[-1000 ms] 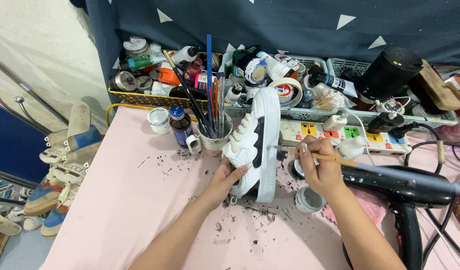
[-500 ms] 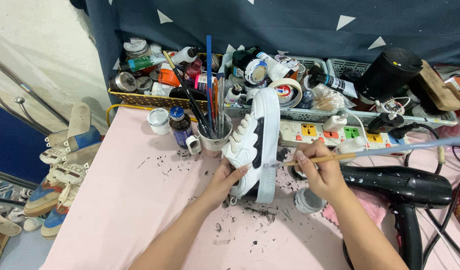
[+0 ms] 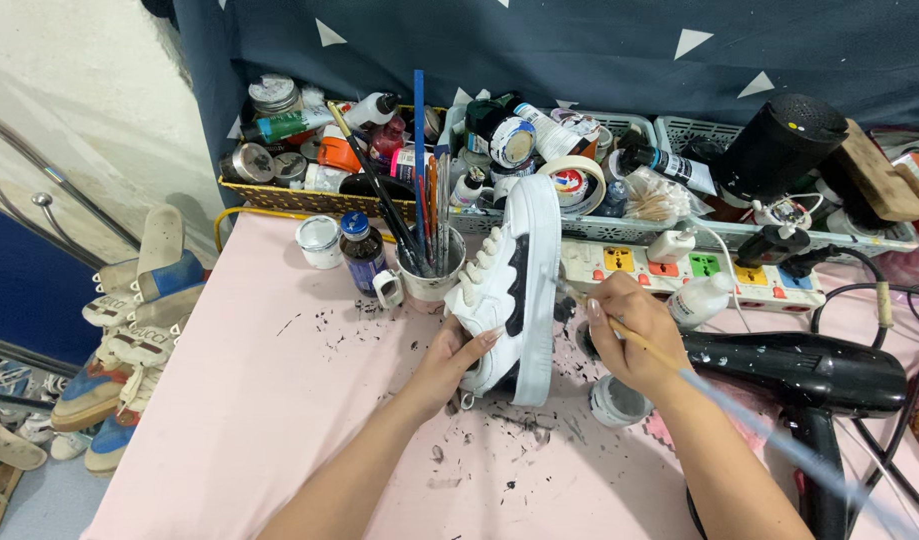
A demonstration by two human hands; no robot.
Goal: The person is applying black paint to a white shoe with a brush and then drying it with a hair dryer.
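Gripping a white sneaker (image 3: 514, 290) in left-hand fingers (image 3: 457, 352), right-hand fingers (image 3: 624, 330) pinching a paintbrush (image 3: 679, 370), brush-filled mug (image 3: 429, 275) behind.

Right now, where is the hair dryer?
In the head view, the black hair dryer lies on the pink table at the right, just beyond the right hand and below the power strip.

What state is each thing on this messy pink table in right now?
Sneaker: on its side, gripped by left hand.
Paintbrush: held in right hand, tip at the sole.
Small jar: open, by the right hand.
Dark bottle: capped, upright.
Mug: full of brushes.
Hair dryer: lying flat.
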